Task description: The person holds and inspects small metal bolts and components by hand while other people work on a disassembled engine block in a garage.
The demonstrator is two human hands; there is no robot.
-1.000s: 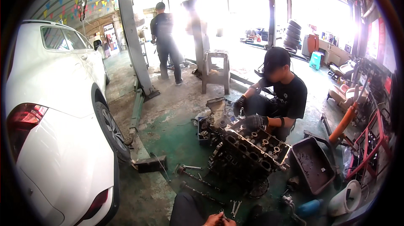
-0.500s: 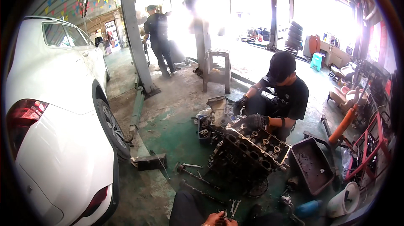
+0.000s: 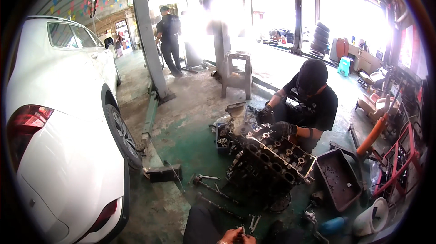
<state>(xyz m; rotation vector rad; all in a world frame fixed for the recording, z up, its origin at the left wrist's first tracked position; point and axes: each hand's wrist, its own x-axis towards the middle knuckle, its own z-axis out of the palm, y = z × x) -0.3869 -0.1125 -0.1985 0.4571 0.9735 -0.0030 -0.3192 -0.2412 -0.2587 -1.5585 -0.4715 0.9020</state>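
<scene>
Low in the view, my left hand [image 3: 232, 235] and my right hand [image 3: 249, 239] are close together, fingers curled around a small metal wrench [image 3: 243, 228] whose end pokes up between them. The lower parts of both hands are cut off by the picture's edge. Just beyond them, more wrenches [image 3: 255, 222] lie on the floor. Ahead rests a dirty engine block [image 3: 268, 164] with its open cylinder head up. A co-worker in black [image 3: 313, 103] crouches at its far side, dark-gloved hands [image 3: 282, 129] over the head.
Long metal shafts [image 3: 217, 204] and another wrench [image 3: 209, 177] lie left of the engine. A black tray [image 3: 338, 180] with small parts and a white bucket [image 3: 371, 219] stand at right. A white car [image 3: 68, 153] fills the left. Another person [image 3: 169, 39] stands at the back.
The co-worker's head has dipped, and the gloved hands have shifted slightly over the engine. The whole view has shifted a little. My hands stay together around the wrench.
</scene>
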